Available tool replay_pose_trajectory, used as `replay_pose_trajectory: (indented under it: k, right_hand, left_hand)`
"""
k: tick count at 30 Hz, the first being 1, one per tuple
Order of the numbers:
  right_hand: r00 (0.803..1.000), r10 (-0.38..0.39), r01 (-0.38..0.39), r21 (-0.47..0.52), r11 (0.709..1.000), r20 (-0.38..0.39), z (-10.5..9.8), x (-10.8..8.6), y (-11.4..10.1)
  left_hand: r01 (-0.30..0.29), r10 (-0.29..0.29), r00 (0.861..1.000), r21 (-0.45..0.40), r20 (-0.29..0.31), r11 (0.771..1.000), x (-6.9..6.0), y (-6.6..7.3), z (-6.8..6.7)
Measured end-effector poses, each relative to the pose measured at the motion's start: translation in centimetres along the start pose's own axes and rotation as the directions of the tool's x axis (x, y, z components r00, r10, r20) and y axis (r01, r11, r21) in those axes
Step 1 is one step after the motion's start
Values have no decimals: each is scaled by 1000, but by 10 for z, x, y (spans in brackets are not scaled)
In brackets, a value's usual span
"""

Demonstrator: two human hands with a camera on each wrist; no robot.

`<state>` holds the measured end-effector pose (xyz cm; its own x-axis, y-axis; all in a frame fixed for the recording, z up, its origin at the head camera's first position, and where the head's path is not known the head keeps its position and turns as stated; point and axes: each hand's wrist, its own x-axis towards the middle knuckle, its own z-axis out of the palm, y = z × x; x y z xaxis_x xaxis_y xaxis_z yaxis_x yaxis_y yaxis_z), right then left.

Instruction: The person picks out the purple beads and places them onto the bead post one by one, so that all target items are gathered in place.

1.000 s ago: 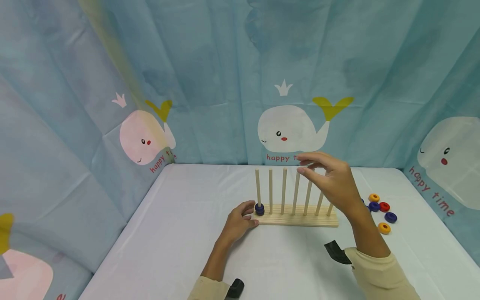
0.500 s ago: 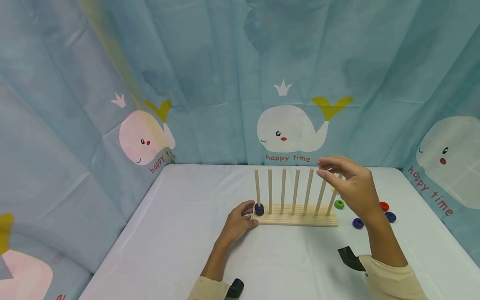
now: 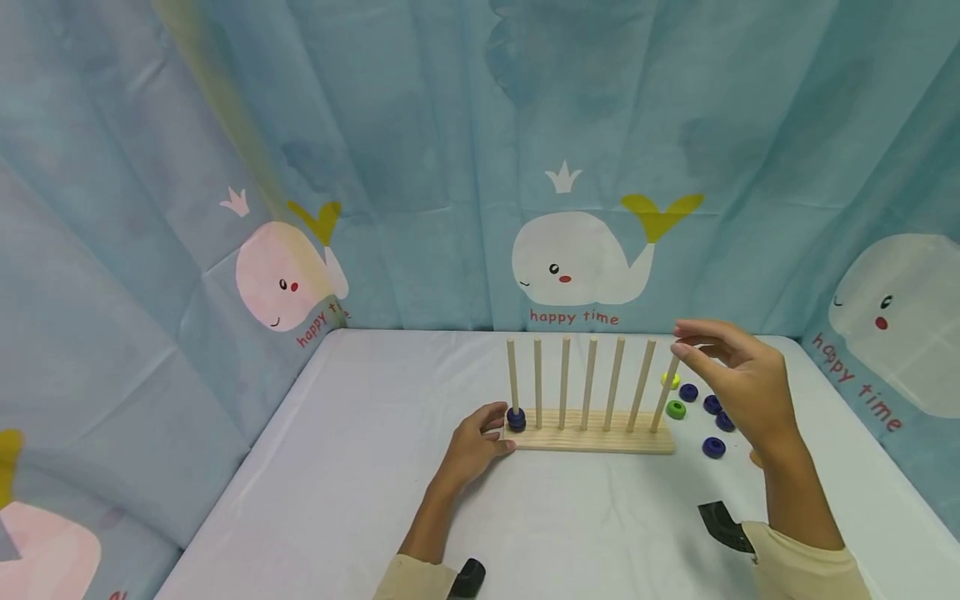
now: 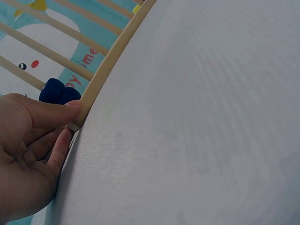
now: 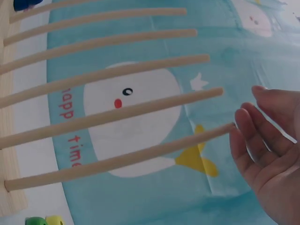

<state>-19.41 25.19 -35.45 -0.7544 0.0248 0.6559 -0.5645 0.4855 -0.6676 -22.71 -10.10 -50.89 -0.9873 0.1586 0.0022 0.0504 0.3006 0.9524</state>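
Note:
A wooden base [image 3: 585, 442] carries a row of several upright pegs. Two dark blue beads [image 3: 516, 419] are stacked on the leftmost peg. My left hand [image 3: 471, 450] grips the left end of the base; in the left wrist view its thumb and fingers [image 4: 58, 150] pinch the edge beside the blue beads [image 4: 58, 92]. At the top of the rightmost peg [image 3: 664, 392] is my right hand [image 3: 738, 379], fingers slightly bent and apart from the thumb. In the right wrist view that hand [image 5: 269, 140] holds nothing, its fingers close by the peg's tip [image 5: 227, 128].
Right of the base lie loose beads: green [image 3: 676, 409], yellow [image 3: 672, 381], several dark blue [image 3: 713, 447] and an orange one [image 3: 756, 457] partly behind my right wrist. A whale-print curtain [image 3: 420, 275] stands behind the white table [image 3: 360, 400].
My right hand has moved right along the peg tops to the last peg, uncovering the pegs it passed and covering the red bead. My left hand stays on the base.

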Motion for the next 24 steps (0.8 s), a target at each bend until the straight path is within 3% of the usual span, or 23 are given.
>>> replay_pose_trajectory:
  k: [7, 24]
  right_hand:
    - [999, 12, -14, -36, 999, -44, -9, 0, 12]
    - [978, 188, -198, -132, 971, -89, -33, -6, 54]
  left_hand:
    - [3, -3, 1000, 0, 0, 1000, 0, 0, 0]
    - [-9, 9, 1000, -1, 11, 1000, 0, -1, -2]
